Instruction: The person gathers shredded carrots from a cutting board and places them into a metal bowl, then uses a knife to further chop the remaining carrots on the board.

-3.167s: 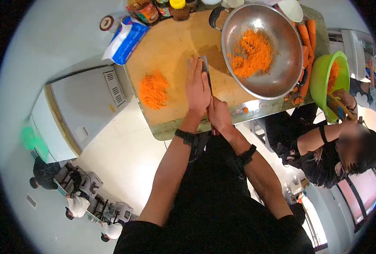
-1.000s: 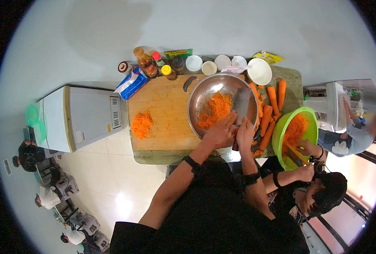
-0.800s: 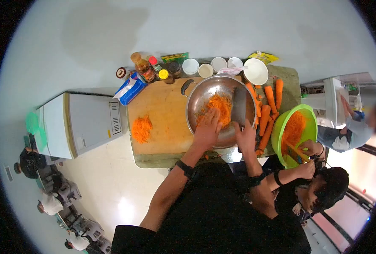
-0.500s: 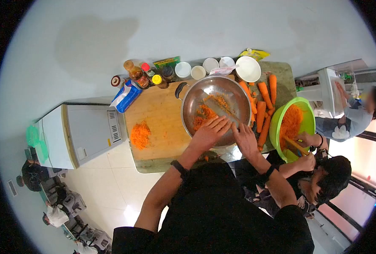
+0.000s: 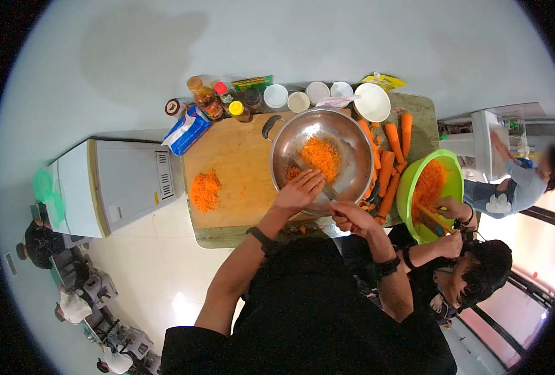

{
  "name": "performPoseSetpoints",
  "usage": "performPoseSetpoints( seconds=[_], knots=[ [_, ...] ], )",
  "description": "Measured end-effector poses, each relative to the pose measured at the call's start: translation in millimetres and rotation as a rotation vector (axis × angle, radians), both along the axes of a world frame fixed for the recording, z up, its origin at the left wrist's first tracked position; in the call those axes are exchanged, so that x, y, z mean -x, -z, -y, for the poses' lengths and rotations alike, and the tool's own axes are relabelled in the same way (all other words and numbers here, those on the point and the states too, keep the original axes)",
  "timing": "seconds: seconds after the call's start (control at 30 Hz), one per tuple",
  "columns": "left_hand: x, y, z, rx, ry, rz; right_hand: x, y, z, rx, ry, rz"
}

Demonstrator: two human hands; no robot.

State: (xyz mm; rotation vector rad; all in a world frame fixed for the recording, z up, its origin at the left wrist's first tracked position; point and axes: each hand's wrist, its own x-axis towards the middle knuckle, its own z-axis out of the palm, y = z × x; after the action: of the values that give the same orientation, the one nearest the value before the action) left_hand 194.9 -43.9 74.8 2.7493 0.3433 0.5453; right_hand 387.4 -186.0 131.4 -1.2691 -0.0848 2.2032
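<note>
A wide steel pan (image 5: 357, 145) sits on the wooden board, holding a mound of shredded carrot (image 5: 320, 156) and a smaller patch nearer me. My right hand (image 5: 354, 218) is closed around the handle of a kitchen knife (image 5: 331, 194) at the pan's near rim. Its blade reaches in toward the mound and is mostly hidden under the shreds. Over the near left part of the pan, my left hand (image 5: 303, 188) is stretched out flat, fingertips close to the shreds and the blade.
On the wooden board (image 5: 230, 203) lies another carrot pile (image 5: 205, 190). Whole carrots (image 5: 387, 167) lie right of the pan. A co-worker's hands (image 5: 450, 208) work over a green basin (image 5: 455, 178) of shreds. Bottles (image 5: 205, 99), cups (image 5: 276, 96) and a white bowl (image 5: 372, 103) line the back.
The knife has turned from lying flat across the pan, and a carrot mound now covers its blade. My right hand moved toward me onto the handle; my left hand shifted slightly left.
</note>
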Motion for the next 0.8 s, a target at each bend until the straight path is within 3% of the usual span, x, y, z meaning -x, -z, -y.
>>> performPoseSetpoints(
  seconds=[0.03,0.1,0.23,0.3,0.53,0.6,0.73,0.8],
  knots=[
    [-1,-5,0,-0.001,0.000,0.001,9,2,-3,-0.102,-0.181,0.329],
    [3,-11,8,0.322,0.146,-0.134,25,5,-12,-0.287,-0.482,0.899],
    [-6,-24,17,0.298,0.126,-0.142,41,-7,-22,-0.278,-0.355,0.999],
    [-9,-34,12,0.282,0.194,-0.208,43,-18,-20,-0.380,-0.460,1.219],
    [-25,-29,3,0.367,0.242,-0.170,42,-32,0,-0.315,-0.463,1.310],
    [-26,-21,-4,0.344,0.083,-0.125,44,-40,4,-0.296,-0.416,1.274],
    [-25,12,-11,0.252,-0.015,-0.156,46,-44,16,-0.239,-0.470,1.262],
    [-26,11,-9,0.178,-0.360,-0.205,46,-48,17,-0.192,-0.418,1.295]
  ],
)
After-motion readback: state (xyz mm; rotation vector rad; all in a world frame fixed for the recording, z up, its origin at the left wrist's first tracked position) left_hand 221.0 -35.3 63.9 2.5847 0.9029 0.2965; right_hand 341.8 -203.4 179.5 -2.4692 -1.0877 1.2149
